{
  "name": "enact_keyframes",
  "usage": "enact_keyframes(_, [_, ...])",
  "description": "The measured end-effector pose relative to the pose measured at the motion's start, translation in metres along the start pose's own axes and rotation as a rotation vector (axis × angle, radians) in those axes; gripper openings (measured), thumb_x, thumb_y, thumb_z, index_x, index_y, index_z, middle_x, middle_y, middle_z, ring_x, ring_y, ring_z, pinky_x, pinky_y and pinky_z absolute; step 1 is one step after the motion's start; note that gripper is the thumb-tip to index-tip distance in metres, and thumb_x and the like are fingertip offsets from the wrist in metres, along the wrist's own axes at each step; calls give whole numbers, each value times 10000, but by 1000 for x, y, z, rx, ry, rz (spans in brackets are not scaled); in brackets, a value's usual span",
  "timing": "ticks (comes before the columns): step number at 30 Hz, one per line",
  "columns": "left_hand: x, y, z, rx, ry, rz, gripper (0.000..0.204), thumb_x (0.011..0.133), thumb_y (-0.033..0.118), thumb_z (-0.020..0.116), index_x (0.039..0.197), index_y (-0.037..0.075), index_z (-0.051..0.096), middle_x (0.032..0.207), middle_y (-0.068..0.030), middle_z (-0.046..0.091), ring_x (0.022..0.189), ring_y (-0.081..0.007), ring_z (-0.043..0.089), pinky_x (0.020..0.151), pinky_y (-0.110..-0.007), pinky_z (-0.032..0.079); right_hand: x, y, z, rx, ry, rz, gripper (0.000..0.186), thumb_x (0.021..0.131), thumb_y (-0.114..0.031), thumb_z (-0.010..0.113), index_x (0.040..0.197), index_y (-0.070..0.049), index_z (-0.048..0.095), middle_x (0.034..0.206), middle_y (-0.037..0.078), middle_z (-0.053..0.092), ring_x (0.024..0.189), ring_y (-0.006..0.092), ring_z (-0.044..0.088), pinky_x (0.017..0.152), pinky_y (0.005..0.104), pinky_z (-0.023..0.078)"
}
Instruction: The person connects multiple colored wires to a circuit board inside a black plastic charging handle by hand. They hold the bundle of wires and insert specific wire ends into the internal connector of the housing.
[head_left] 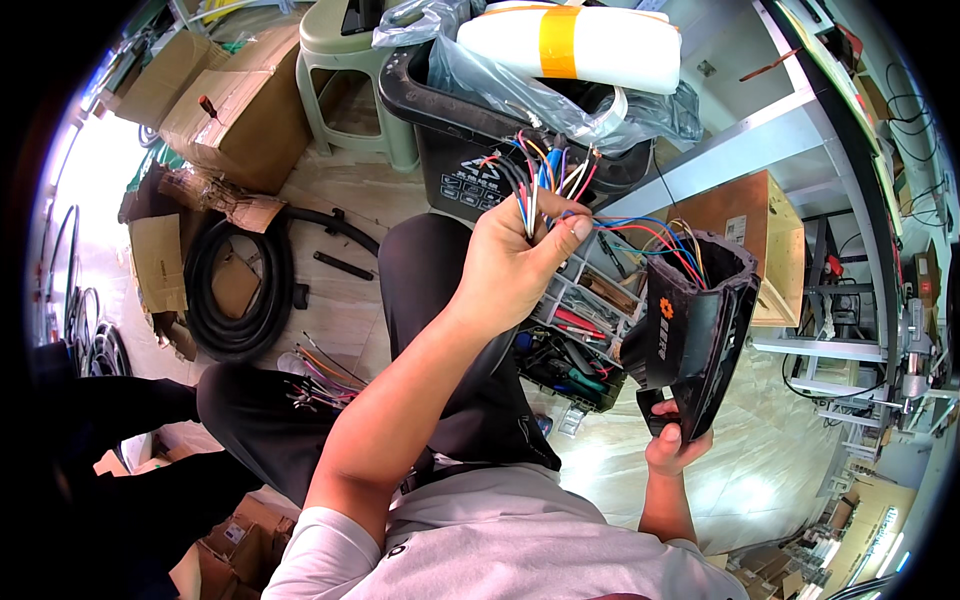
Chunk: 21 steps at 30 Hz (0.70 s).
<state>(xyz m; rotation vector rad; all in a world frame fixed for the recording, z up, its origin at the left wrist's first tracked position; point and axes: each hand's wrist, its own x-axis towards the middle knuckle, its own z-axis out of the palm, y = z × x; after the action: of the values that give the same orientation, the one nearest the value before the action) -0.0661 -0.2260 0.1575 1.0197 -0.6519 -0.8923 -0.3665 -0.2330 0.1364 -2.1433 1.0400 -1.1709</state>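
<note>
My left hand (505, 270) is closed round a bundle of colored wires (548, 172), whose loose ends fan out above the fingers. Thin blue, red and yellow leads run from that bundle to the right, into the open top of a black housing (685, 325). The housing stands tilted in my right hand (682, 450), which grips its lower end from below. An orange mark shows on its side, and its upper rim looks rough. What lies deep inside the housing is hidden.
Ahead stands a black bin (440, 110) with plastic bags and a white roll (610, 48). A tool organizer (570, 365) sits between my legs and the housing. Coiled black hose (200, 300), cardboard boxes (255, 120) and a stool (345, 40) are left. Another wire bundle (325, 385) lies by my left leg.
</note>
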Motion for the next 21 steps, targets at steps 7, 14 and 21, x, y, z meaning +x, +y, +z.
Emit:
enact_keyframes(7, [1, -1, 2, -16, 23, 38, 118, 879, 138, 653, 890, 22, 627, 679, 67, 521, 606, -10, 409, 539, -181, 339, 1, -1, -1, -3, -11, -8, 610, 829, -567, 524, 770, 38, 566, 632, 88, 567, 564, 171, 559, 524, 257, 427])
enact_keyframes(14, [1, -1, 2, -2, 33, 91, 99, 889, 128, 636, 894, 30, 618, 670, 86, 492, 600, 1, 381, 535, -175, 314, -2, 0, 0, 23, 0, 23, 600, 823, -554, 538, 782, 43, 575, 640, 95, 577, 575, 176, 565, 538, 262, 433])
enact_keyframes(21, [1, 2, -4, -98, -18, 30, 67, 903, 84, 581, 952, 39, 570, 868, -21, 622, 697, -19, 454, 622, -175, 355, -3, -2, 1, 50, -22, 40, 588, 821, -537, 548, 794, 49, 581, 645, 102, 583, 583, 179, 572, 554, 275, 441])
